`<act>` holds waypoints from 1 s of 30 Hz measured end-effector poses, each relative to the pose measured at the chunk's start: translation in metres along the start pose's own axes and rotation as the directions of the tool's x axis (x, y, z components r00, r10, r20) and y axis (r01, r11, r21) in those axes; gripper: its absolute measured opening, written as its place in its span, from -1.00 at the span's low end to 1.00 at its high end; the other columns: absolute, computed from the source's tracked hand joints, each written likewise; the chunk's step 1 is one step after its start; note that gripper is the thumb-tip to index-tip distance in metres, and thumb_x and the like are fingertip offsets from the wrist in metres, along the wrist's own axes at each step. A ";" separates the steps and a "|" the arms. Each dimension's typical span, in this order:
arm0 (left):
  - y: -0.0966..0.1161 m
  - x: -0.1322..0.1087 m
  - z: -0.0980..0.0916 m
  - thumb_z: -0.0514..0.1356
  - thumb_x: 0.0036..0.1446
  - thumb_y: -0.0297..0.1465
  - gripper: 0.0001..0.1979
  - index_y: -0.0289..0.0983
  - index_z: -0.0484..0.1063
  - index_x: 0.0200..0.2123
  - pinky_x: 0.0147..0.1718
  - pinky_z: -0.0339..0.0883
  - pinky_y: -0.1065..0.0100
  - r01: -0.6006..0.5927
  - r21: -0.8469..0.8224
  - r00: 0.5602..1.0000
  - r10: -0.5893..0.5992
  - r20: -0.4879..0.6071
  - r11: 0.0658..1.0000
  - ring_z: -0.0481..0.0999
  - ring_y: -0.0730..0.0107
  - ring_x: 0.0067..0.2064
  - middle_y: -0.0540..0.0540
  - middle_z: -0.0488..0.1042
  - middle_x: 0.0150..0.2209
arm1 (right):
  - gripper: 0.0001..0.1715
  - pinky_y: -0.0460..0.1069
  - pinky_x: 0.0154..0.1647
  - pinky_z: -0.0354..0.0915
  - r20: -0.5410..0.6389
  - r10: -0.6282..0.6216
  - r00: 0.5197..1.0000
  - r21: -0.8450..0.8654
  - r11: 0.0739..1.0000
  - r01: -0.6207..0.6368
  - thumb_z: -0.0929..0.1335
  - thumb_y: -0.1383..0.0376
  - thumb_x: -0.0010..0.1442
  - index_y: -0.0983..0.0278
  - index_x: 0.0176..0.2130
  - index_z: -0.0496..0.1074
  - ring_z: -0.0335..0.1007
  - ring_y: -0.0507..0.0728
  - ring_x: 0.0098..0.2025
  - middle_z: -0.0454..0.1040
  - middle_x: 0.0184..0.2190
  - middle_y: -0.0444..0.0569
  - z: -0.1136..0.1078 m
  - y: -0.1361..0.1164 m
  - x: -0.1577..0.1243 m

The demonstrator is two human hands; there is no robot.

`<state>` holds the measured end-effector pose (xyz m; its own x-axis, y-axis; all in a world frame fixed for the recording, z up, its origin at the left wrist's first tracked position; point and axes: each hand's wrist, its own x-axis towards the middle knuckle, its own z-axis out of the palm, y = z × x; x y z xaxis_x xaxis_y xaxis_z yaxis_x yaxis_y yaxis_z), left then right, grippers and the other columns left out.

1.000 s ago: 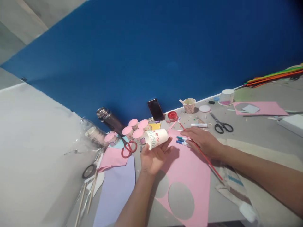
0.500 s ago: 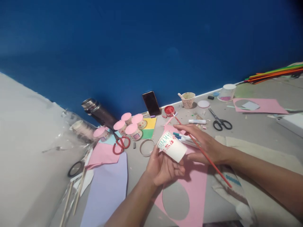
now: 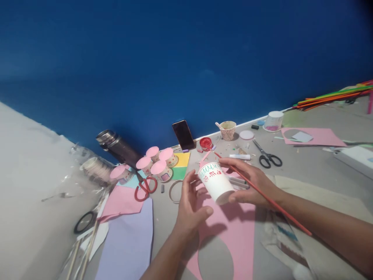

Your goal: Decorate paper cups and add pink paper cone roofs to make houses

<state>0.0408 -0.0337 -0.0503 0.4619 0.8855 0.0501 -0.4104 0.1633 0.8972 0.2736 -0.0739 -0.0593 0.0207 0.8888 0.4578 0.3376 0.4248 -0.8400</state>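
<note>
At the lower centre of the frame, the left hand [image 3: 189, 213] is loosely spread beside the white cup [image 3: 216, 186]; whether its fingertips touch, I cannot tell. The cup is at the centre, tilted, with its mouth toward the upper left. Green zigzag strokes run near its rim, next come small red marks, and the rest is plain white. Right of centre, the right hand [image 3: 256, 179] grasps the long red brush [image 3: 262, 193], its thumb against the cup's base.

The held cup [image 3: 218, 186] is smooth matt paper, the flask neck [image 3: 107, 139] glossy metal, and the cut-out pink sheet [image 3: 243, 233] matt paper.
</note>
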 end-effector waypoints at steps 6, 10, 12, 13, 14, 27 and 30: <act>0.001 0.002 0.005 0.60 -0.27 -0.52 -0.20 -0.14 0.53 0.12 0.21 0.37 0.09 0.059 0.034 0.997 -0.057 -0.058 0.998 0.37 -0.18 0.35 -0.21 0.51 0.22 | -0.01 0.26 0.18 0.49 0.004 0.047 0.999 -0.052 0.998 -0.047 0.64 -0.08 -0.01 0.08 0.30 0.40 0.51 0.39 0.21 0.51 0.22 0.14 0.011 -0.003 0.000; -0.006 0.002 0.003 0.59 -0.30 -0.57 -0.14 -0.11 0.52 0.15 0.23 0.36 0.13 0.048 0.066 0.993 -0.041 -0.113 0.997 0.37 -0.14 0.36 -0.16 0.53 0.22 | 0.03 0.28 0.20 0.47 -0.010 0.045 0.999 -0.077 0.996 -0.046 0.64 -0.06 -0.02 0.10 0.32 0.37 0.48 0.39 0.22 0.50 0.21 0.15 0.014 -0.005 0.000; -0.006 0.003 -0.003 0.59 -0.23 -0.49 -0.21 -0.13 0.53 0.15 0.21 0.38 0.10 0.094 0.053 0.986 -0.086 -0.141 0.994 0.43 -0.13 0.31 -0.18 0.55 0.20 | 0.09 0.30 0.23 0.45 0.027 0.014 1.000 -0.092 0.996 -0.011 0.65 -0.06 -0.03 0.12 0.35 0.33 0.45 0.40 0.25 0.48 0.22 0.18 0.014 -0.005 -0.001; -0.005 0.005 -0.006 0.58 -0.18 -0.41 -0.25 -0.15 0.53 0.14 0.19 0.40 0.07 0.134 0.005 0.980 -0.131 -0.152 0.991 0.46 -0.14 0.28 -0.20 0.57 0.18 | 0.10 0.31 0.23 0.44 0.049 -0.005 0.999 -0.109 0.994 0.010 0.65 -0.06 -0.01 0.13 0.36 0.31 0.43 0.41 0.26 0.47 0.23 0.18 0.014 -0.004 -0.002; -0.003 0.007 -0.011 0.57 -0.13 -0.33 -0.29 -0.18 0.53 0.14 0.16 0.42 0.03 0.178 -0.071 0.970 -0.187 -0.153 0.981 0.50 -0.15 0.25 -0.23 0.58 0.16 | 0.06 0.31 0.24 0.44 0.059 -0.018 0.998 -0.135 0.991 0.026 0.64 -0.03 0.03 0.12 0.37 0.29 0.42 0.41 0.27 0.47 0.25 0.19 0.013 -0.003 -0.002; 0.005 0.030 -0.045 0.25 0.25 -0.04 -0.53 -0.38 0.60 -0.13 -0.11 0.48 0.14 0.331 -0.562 0.891 -0.447 -0.079 0.758 0.66 0.03 -0.09 -0.29 0.67 -0.15 | -0.60 0.20 -0.14 0.63 -0.176 0.258 0.950 -0.018 0.964 -0.265 0.28 -0.02 0.47 0.03 0.08 0.59 0.63 0.31 -0.05 0.67 -0.01 0.04 -0.001 0.024 0.005; 0.000 0.031 -0.042 0.24 0.25 -0.01 -0.51 -0.39 0.60 -0.20 -0.16 0.45 0.17 0.359 -0.588 0.872 -0.485 -0.065 0.725 0.64 0.10 -0.16 -0.28 0.65 -0.21 | -0.45 0.05 -0.38 0.61 -0.297 0.447 0.844 0.248 0.890 -0.383 0.32 -0.17 0.39 0.11 0.01 0.64 0.60 0.21 -0.26 0.68 -0.22 0.05 -0.011 0.015 0.010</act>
<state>0.0218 0.0121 -0.0670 0.5505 0.7215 -0.4200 -0.5942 0.6920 0.4099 0.2895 -0.0601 -0.0639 0.4475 0.8889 0.0978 0.0589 0.0798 -0.9951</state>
